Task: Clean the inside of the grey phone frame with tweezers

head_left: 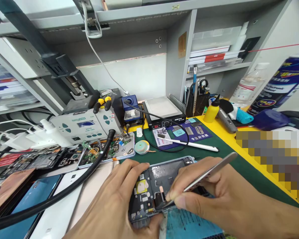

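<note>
An opened phone [161, 172] lies back-off on the green mat [229, 156], its dark inner boards and a pale round part showing. My left hand [114, 202] grips the phone's left edge and holds it steady. My right hand [214, 196] pinches metal tweezers [209, 172], whose tips touch the inside of the phone near its middle. The tweezers' tail points up and to the right.
A black hose [72, 186] crosses the bench at left, over phone parts and a tray of small boards [107, 149]. Behind stand a soldering station [82, 126], a hot plate [161, 109], a yellow bottle [211, 111], a white stylus [189, 143] and a spray can [284, 83].
</note>
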`<state>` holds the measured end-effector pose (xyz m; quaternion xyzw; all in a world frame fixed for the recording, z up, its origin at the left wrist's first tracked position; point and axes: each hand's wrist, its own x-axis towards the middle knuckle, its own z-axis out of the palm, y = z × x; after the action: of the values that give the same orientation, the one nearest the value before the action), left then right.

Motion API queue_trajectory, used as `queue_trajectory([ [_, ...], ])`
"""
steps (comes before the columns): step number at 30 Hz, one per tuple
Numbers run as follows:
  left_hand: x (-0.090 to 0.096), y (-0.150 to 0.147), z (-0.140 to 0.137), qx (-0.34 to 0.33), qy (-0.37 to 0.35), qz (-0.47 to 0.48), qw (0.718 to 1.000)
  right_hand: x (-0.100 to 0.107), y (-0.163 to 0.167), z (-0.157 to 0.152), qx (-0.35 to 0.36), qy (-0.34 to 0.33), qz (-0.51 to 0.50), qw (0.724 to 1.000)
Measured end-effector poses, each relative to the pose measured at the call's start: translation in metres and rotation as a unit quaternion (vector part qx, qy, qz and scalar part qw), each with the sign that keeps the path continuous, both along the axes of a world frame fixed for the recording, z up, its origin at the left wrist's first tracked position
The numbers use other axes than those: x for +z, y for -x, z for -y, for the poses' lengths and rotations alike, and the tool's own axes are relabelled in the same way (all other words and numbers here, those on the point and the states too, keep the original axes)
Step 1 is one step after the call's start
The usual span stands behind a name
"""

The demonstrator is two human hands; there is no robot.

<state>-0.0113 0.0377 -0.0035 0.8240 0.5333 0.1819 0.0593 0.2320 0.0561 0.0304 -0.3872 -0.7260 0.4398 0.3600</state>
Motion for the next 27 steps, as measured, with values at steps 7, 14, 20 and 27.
queue_trajectory([
  [7,-0.005,-0.002,0.003,-0.002,-0.002,0.012,1.000,-0.003,0.001,0.002,-0.009,-0.024,-0.002,1.000],
  [14,0.001,-0.001,-0.002,-0.003,-0.028,0.021,0.999,-0.001,-0.013,-0.012,-0.100,-0.165,0.016,0.981],
  [20,0.016,0.005,-0.005,-0.041,-0.052,0.030,0.997,-0.007,-0.024,-0.018,0.010,-0.316,0.209,0.925],
  [27,0.026,0.009,-0.005,-0.028,-0.077,0.166,0.983,-0.013,-0.018,-0.014,-0.042,-0.309,0.163,0.936],
])
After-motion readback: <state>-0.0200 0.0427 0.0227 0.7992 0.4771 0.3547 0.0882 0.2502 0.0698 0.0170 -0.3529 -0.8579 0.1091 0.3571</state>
